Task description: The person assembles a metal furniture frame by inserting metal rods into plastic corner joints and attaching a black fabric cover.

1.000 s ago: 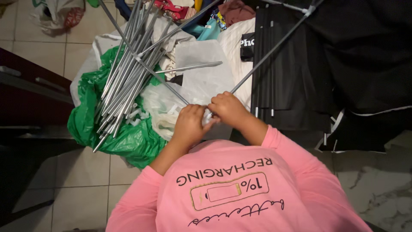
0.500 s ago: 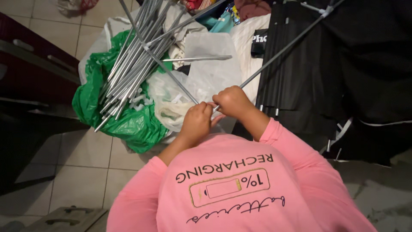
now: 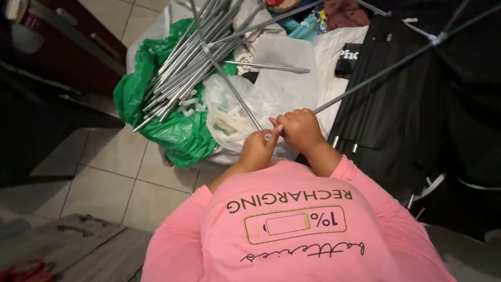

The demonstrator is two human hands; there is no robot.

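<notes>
While both hands meet just above the pink shirt (image 3: 297, 230), the left hand (image 3: 257, 151) curls its fingers tight around the near end of a thin metal rod (image 3: 229, 83), whose small white tip shows between thumb and fingers. The right hand (image 3: 300, 129) sits touching the left one, fingers folded into a narrow fist around the near end of a second, longer metal pole (image 3: 386, 70). From the hands, the rod runs up and to the left, crossing a loose bundle of grey metal rods (image 3: 180, 73) that lies on a green plastic bag (image 3: 175, 133). The pole runs from the hands up and to the right, over black fabric (image 3: 417, 115) spread on the floor, and reaches a white joint (image 3: 437, 37) where other poles meet it. Just beyond the hands lies a clear plastic bag (image 3: 235, 112), touching the green bag's right edge. A white cloth (image 3: 329, 68) lies beyond the hands, beside the black fabric. Left of the green bag stands dark red furniture (image 3: 68, 47) on a tiled floor (image 3: 115, 167).
</notes>
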